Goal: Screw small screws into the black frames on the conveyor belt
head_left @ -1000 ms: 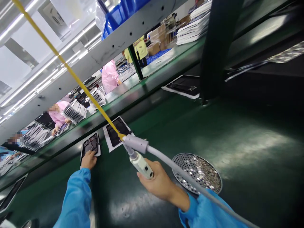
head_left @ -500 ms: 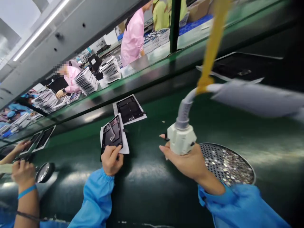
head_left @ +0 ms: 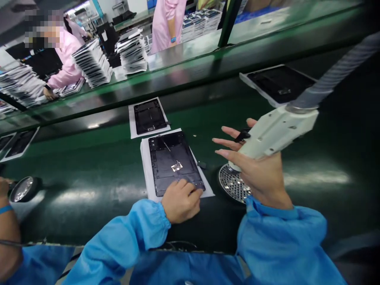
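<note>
green and glossy, the table [head_left: 97, 174] runs from side to side, with its near edge just in front of a person's blue sleeves. a flat black panel [head_left: 166, 178] lies on a white sheet [head_left: 146, 166] close to that edge, turned a little askew. near its middle sits a small metallic plate [head_left: 177, 166], with a thin pale strip [head_left: 165, 143] reaching from there toward the panel's far edge. a dark tab [head_left: 201, 164] sticks out on the right side.

the left hand [head_left: 181, 200] is at the panel's near edge, fingers curled over it; whether they pinch it or just rest there is hidden. the right hand [head_left: 258, 170] holds a pale tool [head_left: 274, 132] loosely in the crook of the thumb, its other fingers spread. the tool is tilted, its low end beside a round perforated tray [head_left: 226, 179], and a grey hose [head_left: 341, 75] leaves its upper end.

toward the table's far edge, a second panel [head_left: 150, 114] lies on its own sheet just behind the first, and a third panel [head_left: 279, 83] lies farther right. near the left edge of view are a round dark dish [head_left: 26, 190] and a co-worker's hand [head_left: 4, 187]. beyond, a raised ledge [head_left: 178, 75] carries paper-edged stacks [head_left: 92, 63].
</note>
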`<action>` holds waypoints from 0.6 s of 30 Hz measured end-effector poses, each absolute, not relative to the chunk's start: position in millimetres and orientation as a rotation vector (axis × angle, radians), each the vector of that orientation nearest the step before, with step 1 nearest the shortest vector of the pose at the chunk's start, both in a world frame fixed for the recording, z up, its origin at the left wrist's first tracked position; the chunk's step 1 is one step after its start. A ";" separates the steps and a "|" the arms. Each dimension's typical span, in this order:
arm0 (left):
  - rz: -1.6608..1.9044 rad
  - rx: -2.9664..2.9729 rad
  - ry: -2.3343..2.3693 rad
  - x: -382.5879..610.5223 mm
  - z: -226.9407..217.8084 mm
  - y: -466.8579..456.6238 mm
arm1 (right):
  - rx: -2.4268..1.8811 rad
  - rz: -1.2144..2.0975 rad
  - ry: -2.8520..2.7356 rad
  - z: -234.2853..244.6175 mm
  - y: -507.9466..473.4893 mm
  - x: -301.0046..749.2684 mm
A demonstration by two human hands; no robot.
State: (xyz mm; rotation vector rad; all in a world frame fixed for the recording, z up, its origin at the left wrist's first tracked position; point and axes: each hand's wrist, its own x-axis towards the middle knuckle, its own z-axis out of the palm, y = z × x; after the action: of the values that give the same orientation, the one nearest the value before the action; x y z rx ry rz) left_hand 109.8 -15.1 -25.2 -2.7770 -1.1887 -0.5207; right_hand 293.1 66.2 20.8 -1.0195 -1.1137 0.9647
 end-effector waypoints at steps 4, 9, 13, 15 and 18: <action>-0.492 -2.852 -1.352 94.4 -27.3 -14.0 | -1.024 1.086 -1.136 24.6 64.6 297.6; -0.423 -2.892 -1.438 79.2 -31.5 -17.1 | -1.048 0.962 -1.199 18.9 62.6 311.2; -0.502 -2.849 -1.364 85.6 -37.2 -25.3 | -1.029 0.830 -1.143 6.3 59.6 320.1; -0.556 -2.816 -1.336 88.9 -38.3 -27.0 | -1.058 0.789 -1.131 1.7 58.1 320.5; -0.604 -2.781 -1.322 89.6 -37.1 -24.9 | -1.083 0.779 -1.127 -0.8 57.0 316.7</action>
State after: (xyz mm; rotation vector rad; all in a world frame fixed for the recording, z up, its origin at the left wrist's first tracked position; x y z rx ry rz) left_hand 89.6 -24.9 -37.1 -2.7811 -1.3224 -0.6041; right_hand 316.7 57.0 -0.8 -1.0829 -1.1269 0.7788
